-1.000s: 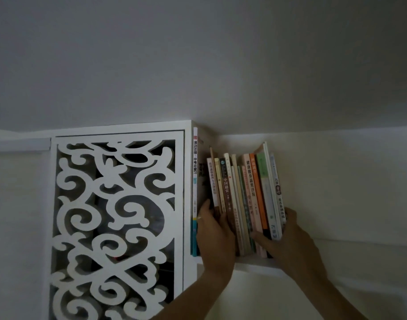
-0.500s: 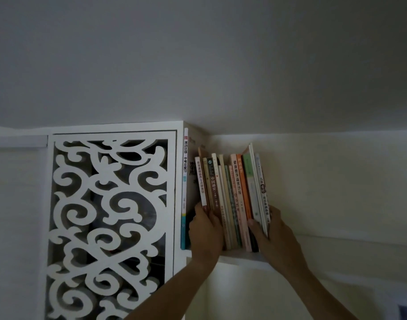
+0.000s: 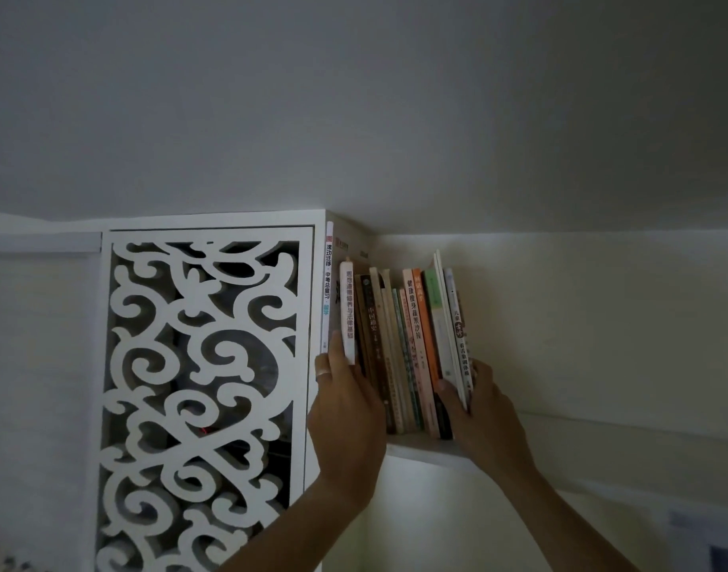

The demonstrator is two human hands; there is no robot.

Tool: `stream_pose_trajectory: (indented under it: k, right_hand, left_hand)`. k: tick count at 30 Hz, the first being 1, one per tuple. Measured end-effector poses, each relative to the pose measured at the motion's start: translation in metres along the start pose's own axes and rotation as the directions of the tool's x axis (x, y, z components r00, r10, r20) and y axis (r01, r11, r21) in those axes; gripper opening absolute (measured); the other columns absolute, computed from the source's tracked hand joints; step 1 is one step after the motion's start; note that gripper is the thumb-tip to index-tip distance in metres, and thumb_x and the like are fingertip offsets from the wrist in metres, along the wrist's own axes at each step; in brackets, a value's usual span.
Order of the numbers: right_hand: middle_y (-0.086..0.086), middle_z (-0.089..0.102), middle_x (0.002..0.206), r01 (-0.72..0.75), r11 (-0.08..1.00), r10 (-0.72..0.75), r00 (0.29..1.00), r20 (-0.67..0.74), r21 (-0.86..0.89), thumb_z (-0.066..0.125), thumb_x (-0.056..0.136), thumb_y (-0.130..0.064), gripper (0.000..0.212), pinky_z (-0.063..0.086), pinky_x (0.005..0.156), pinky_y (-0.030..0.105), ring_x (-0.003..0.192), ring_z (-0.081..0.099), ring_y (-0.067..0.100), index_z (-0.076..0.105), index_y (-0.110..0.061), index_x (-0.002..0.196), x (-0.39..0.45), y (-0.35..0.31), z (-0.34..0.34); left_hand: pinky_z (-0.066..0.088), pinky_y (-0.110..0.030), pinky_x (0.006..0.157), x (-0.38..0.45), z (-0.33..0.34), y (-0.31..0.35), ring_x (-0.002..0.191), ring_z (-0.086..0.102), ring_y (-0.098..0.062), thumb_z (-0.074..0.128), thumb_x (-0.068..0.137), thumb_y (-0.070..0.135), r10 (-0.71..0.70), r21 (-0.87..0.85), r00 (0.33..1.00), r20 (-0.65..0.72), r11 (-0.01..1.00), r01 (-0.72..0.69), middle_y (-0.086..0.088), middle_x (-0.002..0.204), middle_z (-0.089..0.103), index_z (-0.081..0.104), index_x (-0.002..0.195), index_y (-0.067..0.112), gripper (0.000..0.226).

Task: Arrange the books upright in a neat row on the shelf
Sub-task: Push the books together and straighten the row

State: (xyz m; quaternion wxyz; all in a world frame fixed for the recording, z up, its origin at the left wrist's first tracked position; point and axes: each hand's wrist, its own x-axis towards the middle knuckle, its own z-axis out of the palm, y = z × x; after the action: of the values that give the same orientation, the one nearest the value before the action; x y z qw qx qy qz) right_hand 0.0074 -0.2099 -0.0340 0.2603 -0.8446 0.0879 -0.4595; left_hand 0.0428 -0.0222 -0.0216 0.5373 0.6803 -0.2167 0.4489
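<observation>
Several books [image 3: 411, 348] stand spine-out in a row on a high white shelf [image 3: 428, 450], leaning slightly left at the top. A tall thin white book [image 3: 328, 282] stands at the far left against the cabinet. My left hand [image 3: 345, 410] presses on the left end of the row, fingers around a white-spined book [image 3: 348, 311]. My right hand [image 3: 477, 406] clasps the right end, thumb in front of the orange book [image 3: 426, 324] and fingers behind the last white books [image 3: 457, 324]. Both hands hide the lower spines at the ends.
A white cabinet door with a cut-out scroll pattern [image 3: 205, 386] fills the left, right beside the books. The ceiling [image 3: 395, 97] sits close above the shelf. Pale wall [image 3: 601, 324] runs to the right of the row, with open shelf space there.
The view has shifted, so the books sit a little left and lower in frame than a second ago. Both hands stay on the ends of the row, and the white-spined book stands further forward.
</observation>
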Motion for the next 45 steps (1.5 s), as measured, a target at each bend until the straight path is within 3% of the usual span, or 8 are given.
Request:
stream_pose_trajectory:
  k: [4,9,21,26,30,36,39,45]
  right_hand:
    - [-0.001,0.061,0.124,-0.054,0.997,0.052,0.998,0.029,0.047,0.027,0.081,-0.091,0.081,0.060,0.081,0.046,0.106,0.063,0.023,0.029,-0.035,0.139,0.001,-0.003,0.000]
    - [-0.005,0.063,0.112,-0.157,0.940,0.134,0.986,0.095,0.303,0.023,0.101,-0.060,0.054,0.043,0.064,0.013,0.086,0.058,-0.002,0.044,-0.025,0.137,0.000,-0.016,-0.019]
    - [0.002,0.069,0.103,-0.059,0.997,0.059,0.998,-0.005,-0.047,0.058,0.098,-0.042,0.059,0.052,0.050,0.017,0.066,0.066,0.014,0.029,-0.017,0.143,0.009,0.019,-0.050]
    - [0.002,0.070,0.094,-0.080,0.997,0.079,0.988,-0.130,-0.004,0.060,0.097,-0.039,0.045,0.054,0.053,0.025,0.064,0.067,0.017,0.045,-0.017,0.133,0.000,0.030,-0.068]
    - [0.015,0.071,0.109,-0.157,0.988,0.149,0.963,-0.226,-0.016,0.063,0.096,-0.031,0.043,0.059,0.055,0.033,0.075,0.070,0.028,0.048,-0.012,0.131,-0.009,0.031,-0.074]
    - [0.003,0.072,0.108,-0.046,0.989,0.035,0.996,-0.086,-0.139,0.057,0.097,-0.044,0.049,0.056,0.070,0.026,0.080,0.068,0.018,0.045,-0.019,0.138,-0.011,0.024,-0.079]
    - [-0.010,0.067,0.099,0.029,0.979,-0.026,1.000,0.015,-0.204,0.052,0.097,-0.052,0.049,0.052,0.072,0.021,0.076,0.056,0.008,0.041,-0.028,0.139,-0.011,0.020,-0.079]
    - [-0.022,0.066,0.091,0.109,0.989,-0.099,0.990,0.098,-0.097,0.027,0.094,-0.070,0.055,0.050,0.068,0.012,0.071,0.061,-0.005,0.051,-0.038,0.132,-0.002,0.020,-0.071]
  left_hand:
    - [0.061,-0.034,0.068,-0.014,-0.019,0.011,0.085,0.063,-0.008,0.041,0.111,0.026,0.032,-0.042,0.996,-0.079,0.998,-0.036,0.000,0.126,0.055,0.040,0.149,0.020,0.039]
    - [0.060,-0.036,0.059,-0.016,-0.039,0.032,0.080,0.063,-0.010,0.041,0.111,0.031,0.163,-0.064,0.977,-0.135,0.983,-0.173,0.004,0.119,0.051,0.041,0.148,0.012,0.042]
    - [0.062,-0.031,0.083,-0.039,-0.014,0.117,0.110,0.065,-0.010,0.024,0.103,0.064,0.144,-0.239,0.982,-0.118,0.956,-0.169,0.010,0.131,0.057,0.032,0.142,0.043,0.045]
    - [0.058,-0.033,0.098,-0.047,0.013,0.136,0.125,0.057,-0.009,-0.002,0.073,0.098,0.013,-0.261,1.000,-0.021,0.965,-0.018,0.009,0.140,0.053,0.037,0.146,0.029,0.108]
    - [0.056,-0.031,0.099,-0.046,0.045,0.131,0.122,0.058,-0.010,0.025,0.096,0.065,0.006,-0.134,1.000,-0.026,0.991,-0.010,0.001,0.143,0.056,0.042,0.150,0.018,0.074]
    - [0.056,-0.036,0.103,-0.044,0.091,0.113,0.122,0.059,-0.016,-0.007,0.092,0.078,-0.016,-0.101,0.999,0.045,0.995,0.021,-0.003,0.138,0.055,0.045,0.146,0.017,0.096]
    - [0.052,-0.047,0.105,-0.050,0.109,0.091,0.127,0.051,-0.023,0.003,0.104,0.063,0.033,-0.053,0.999,0.020,0.998,-0.032,-0.008,0.143,0.047,0.043,0.145,0.016,0.074]
    - [0.015,-0.044,0.126,-0.043,0.128,0.052,0.158,0.014,-0.023,0.025,0.108,0.048,0.225,0.121,0.974,0.031,0.966,-0.227,-0.007,0.171,0.011,0.021,0.163,0.012,0.065]
